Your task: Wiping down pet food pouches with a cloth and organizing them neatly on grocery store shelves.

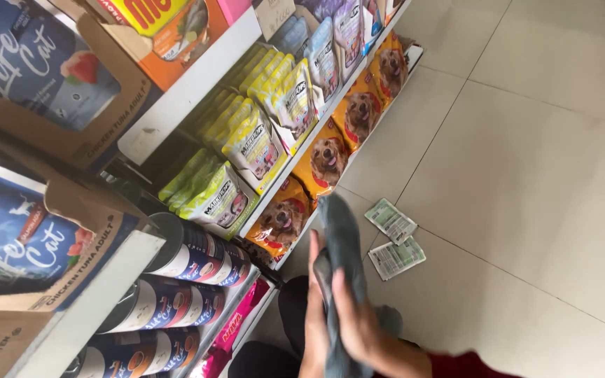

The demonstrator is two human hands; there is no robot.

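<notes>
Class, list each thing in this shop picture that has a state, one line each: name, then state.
Grey cloth: draped, held between both hands.
Left hand: grip closed on the cloth.
Right hand: grip closed on the cloth.
Two small packets: lying flat on the tiled floor.
Orange pouches: standing in a row on the low shelf.
Cans: lying on their sides, stacked.

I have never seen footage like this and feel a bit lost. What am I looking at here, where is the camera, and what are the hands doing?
There is no machine here. The single picture comes from a camera worn on a person's head, looking down. Both bare hands are low in the middle: the left hand and the right hand hold a grey cloth between them. To the left stand shop shelves with pet-food pouches, orange dog-food bags and cans. Two flat sachets lie on the pale tiled floor.
</notes>
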